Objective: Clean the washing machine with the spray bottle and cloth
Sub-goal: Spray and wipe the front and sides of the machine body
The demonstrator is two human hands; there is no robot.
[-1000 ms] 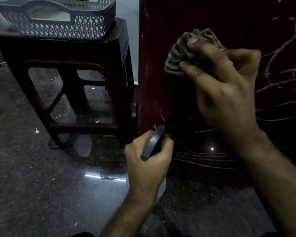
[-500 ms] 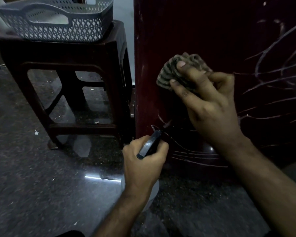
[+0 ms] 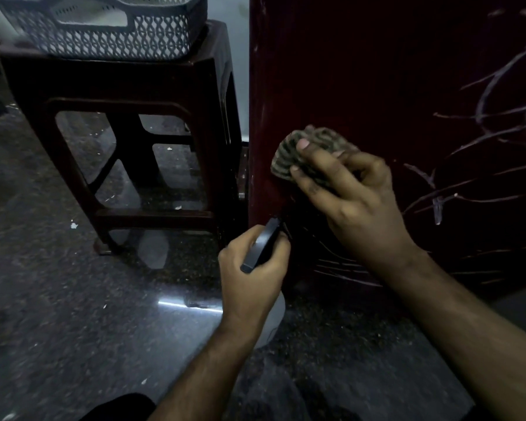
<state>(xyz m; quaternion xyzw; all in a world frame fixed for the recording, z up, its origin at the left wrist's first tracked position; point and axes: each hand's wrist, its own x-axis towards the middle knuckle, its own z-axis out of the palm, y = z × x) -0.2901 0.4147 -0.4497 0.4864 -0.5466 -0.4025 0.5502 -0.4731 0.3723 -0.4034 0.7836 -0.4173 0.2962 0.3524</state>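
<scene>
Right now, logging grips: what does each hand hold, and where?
Left hand grips the spray bottle at its head; right hand holds the bunched cloth.

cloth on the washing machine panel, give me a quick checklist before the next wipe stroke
1. Cloth bunched under the right hand, fingers curled on it: ok.
2. Cloth pressed against the red washing machine panel: ok.
3. Spray bottle gripped in the left hand, nozzle near the panel's lower corner: ok.
4. Panel wet enough where the cloth sits: cannot tell, too dark.
5. Pale scribble marks to the right of the cloth not yet wiped off: not ok.
6. Stool with basket stands left of the machine, clear of a stroke to the right: ok.
</scene>
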